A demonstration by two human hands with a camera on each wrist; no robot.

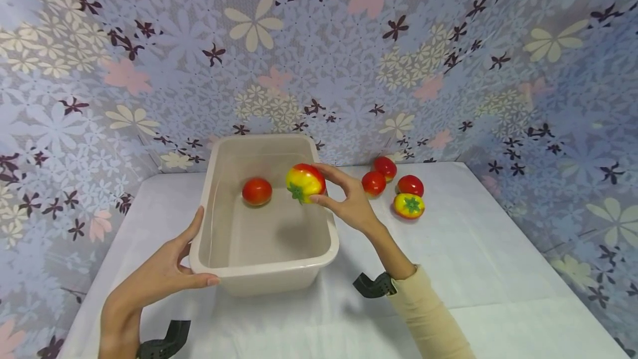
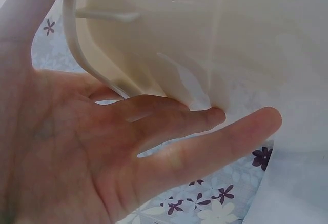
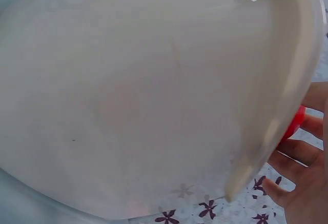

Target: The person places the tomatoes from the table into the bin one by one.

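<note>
My right hand pinches a red-and-yellow toy tomato with a green leafy top, holding it over the right side of a beige plastic tub. Inside the tub, toward the left, lies a red toy tomato. My left hand rests at the tub's near left corner, thumb along the front and fingers along the side. From the left wrist, the extended fingers show beneath the tub's outer wall. In the right wrist view the tub hides most of the held tomato.
Several more toy tomatoes lie right of the tub: two red ones together, another red one, and one with its yellow-green top showing. A white cloth covers the table. Floral-patterned walls enclose the back and sides.
</note>
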